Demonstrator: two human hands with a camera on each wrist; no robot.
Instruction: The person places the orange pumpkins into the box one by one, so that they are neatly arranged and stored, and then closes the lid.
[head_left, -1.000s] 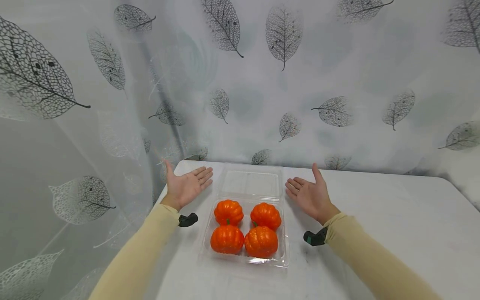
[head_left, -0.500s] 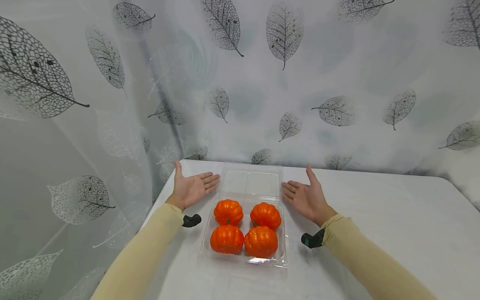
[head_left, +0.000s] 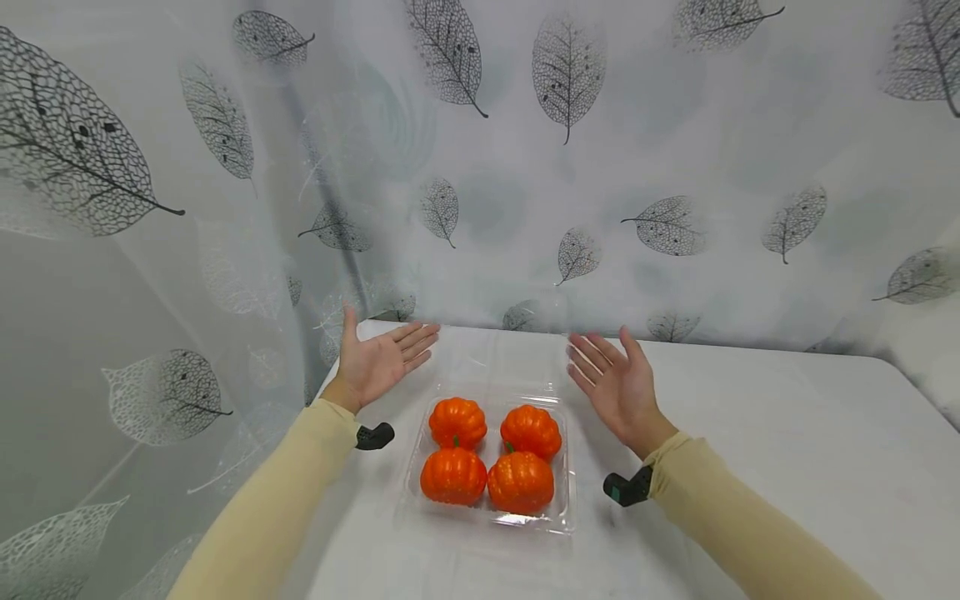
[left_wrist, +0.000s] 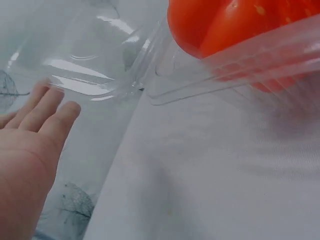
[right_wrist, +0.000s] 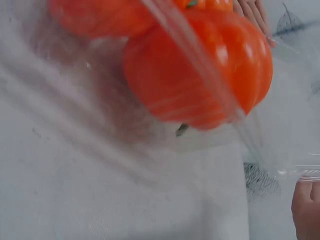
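Note:
A clear plastic clamshell box (head_left: 562, 527) lies on the white table, its base holding several orange toy pumpkins (head_left: 453, 477) in two rows. Its hinged transparent lid (head_left: 498, 367) stands tilted up at the far side, faint against the curtain. My left hand (head_left: 375, 362) is at the lid's left side, palm inward, fingers straight and thumb up. In the left wrist view its fingertips overlap the lid's edge (left_wrist: 85, 87). On the opposite side, my right hand (head_left: 618, 387) mirrors it, fingers extended towards the lid's right edge. Neither hand curls round anything.
A white table (head_left: 765, 450) extends to the right of the box. Behind it and along the left hangs a pale curtain (head_left: 495, 192) printed with grey leaves. Dark wrist devices (head_left: 375, 437) sit below both hands, at the sleeve cuffs.
The lid, flat on the table before, is now tilted up off it. My left hand moved in towards the lid, then up slightly; the right fingers also rose. The pumpkins have stayed put.

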